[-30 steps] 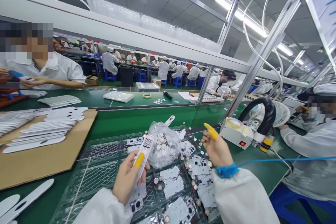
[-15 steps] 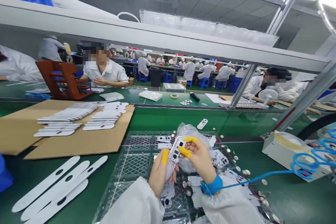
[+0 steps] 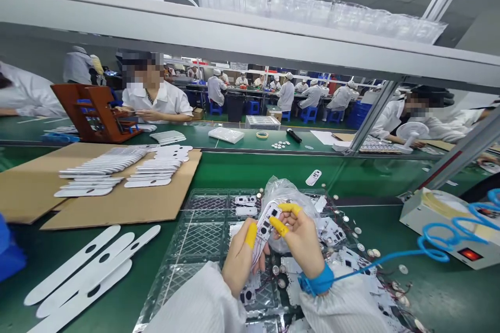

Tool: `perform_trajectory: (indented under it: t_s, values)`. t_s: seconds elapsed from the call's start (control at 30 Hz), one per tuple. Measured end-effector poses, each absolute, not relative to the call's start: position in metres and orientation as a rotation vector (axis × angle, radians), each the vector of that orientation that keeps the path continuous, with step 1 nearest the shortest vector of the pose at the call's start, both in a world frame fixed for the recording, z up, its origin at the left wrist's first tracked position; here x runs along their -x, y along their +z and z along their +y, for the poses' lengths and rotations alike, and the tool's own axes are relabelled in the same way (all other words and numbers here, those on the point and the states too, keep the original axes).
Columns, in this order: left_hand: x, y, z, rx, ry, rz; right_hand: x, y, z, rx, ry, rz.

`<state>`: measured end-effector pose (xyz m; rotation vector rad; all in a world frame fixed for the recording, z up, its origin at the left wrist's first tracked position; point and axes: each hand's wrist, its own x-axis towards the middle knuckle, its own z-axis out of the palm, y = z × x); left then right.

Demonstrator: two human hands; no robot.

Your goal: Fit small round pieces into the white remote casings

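Observation:
Over the clear plastic tray [image 3: 193, 242], my left hand [image 3: 238, 260] grips the lower part of a long white panel carrying a white circuit board [image 3: 268, 222] with black square parts and thin wires. My right hand [image 3: 307, 244] closes its thumb and forefinger, both in yellow finger cots, on the board's upper right edge. A yellow cot also covers my left thumb. Around my right wrist sits a blue strap [image 3: 322, 278] with a coiled cord. Behind the hands lies a crumpled clear plastic bag [image 3: 287, 192]. More white circuit boards [image 3: 332, 231] with wires and small round discs lie on the right.
Long white panels [image 3: 84, 276] lie at the left front, with stacks of similar panels on cardboard [image 3: 156, 210] behind. A white box [image 3: 433, 223] with a lit red switch stands right. A metal shelf beam [image 3: 250, 36] crosses overhead. Co-workers sit across the bench.
The camera view has shifted slightly, tipping downward. Both hands keep their hold on the panel and board, with only slight finger movement. The co-worker opposite has moved their hands.

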<state>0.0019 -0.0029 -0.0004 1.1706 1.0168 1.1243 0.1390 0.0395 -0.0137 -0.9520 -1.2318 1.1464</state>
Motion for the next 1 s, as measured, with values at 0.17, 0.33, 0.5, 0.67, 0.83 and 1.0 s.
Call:
perform_trajectory:
  t_s: [0.17, 0.33, 0.5, 0.67, 0.83, 1.0]
  values:
    - [-0.003, -0.004, -0.002, -1.204, 1.129, 1.024, -0.140, -0.010, 0.043, 0.999, 1.112, -1.175]
    - [-0.001, 0.000, -0.001, -1.189, 1.086, 0.985, -0.143, 0.000, 0.043, 0.931, 1.384, -1.228]
    - [-0.002, 0.002, -0.002, -1.184, 1.053, 0.931, -0.144, -0.005, 0.040, 0.802, 1.339, -1.186]
    - [0.005, 0.006, 0.002, -1.239, 0.931, 0.981, -0.147, -0.011, 0.046, 0.823, 1.314, -1.055]
    - [0.025, 0.011, 0.007, -1.228, 1.065, 1.041, -0.162, -0.013, 0.061, 0.959, 1.258, -1.212]
    - [0.046, 0.015, 0.034, -1.004, 1.362, 1.321, -0.176, -0.025, 0.072, 1.275, 0.742, -1.584]
